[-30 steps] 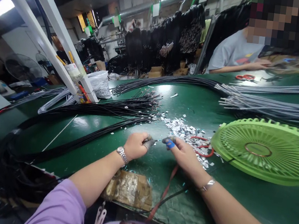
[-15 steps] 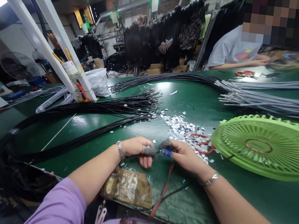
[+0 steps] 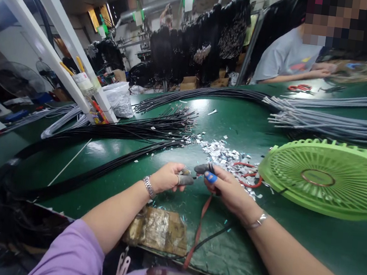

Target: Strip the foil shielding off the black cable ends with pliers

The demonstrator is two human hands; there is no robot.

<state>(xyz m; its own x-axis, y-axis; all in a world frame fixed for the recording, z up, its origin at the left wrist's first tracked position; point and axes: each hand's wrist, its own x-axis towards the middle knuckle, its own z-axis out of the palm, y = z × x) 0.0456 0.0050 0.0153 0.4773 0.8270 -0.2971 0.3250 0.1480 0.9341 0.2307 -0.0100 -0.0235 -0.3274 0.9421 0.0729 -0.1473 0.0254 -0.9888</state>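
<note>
My left hand (image 3: pixel 169 178) and my right hand (image 3: pixel 225 186) meet over the green table (image 3: pixel 292 231), fingertips almost touching. Both are closed in a pinch on the end of a thin black cable whose wire tips show between them. Grey finger guards cover the left fingertips; the right ones wear a grey and a blue guard. A black cable and a red strap (image 3: pixel 198 230) run from under my right hand toward the table's near edge. Just beyond my hands lies a pile of silver foil scraps (image 3: pixel 223 153) with red-handled scissors (image 3: pixel 249 174) half buried in it.
A big bundle of black cables (image 3: pixel 113 133) sweeps left across the table. Grey cables (image 3: pixel 332 122) lie at the far right, above a green fan grille (image 3: pixel 324 175). A foil-covered card (image 3: pixel 156 231) sits at the near edge. Another person (image 3: pixel 290 57) works across the table beside more scissors (image 3: pixel 298 87).
My hands, apart a second ago with the wire end stretched between them, have come close together and shifted slightly away from me. The view has tilted a little.
</note>
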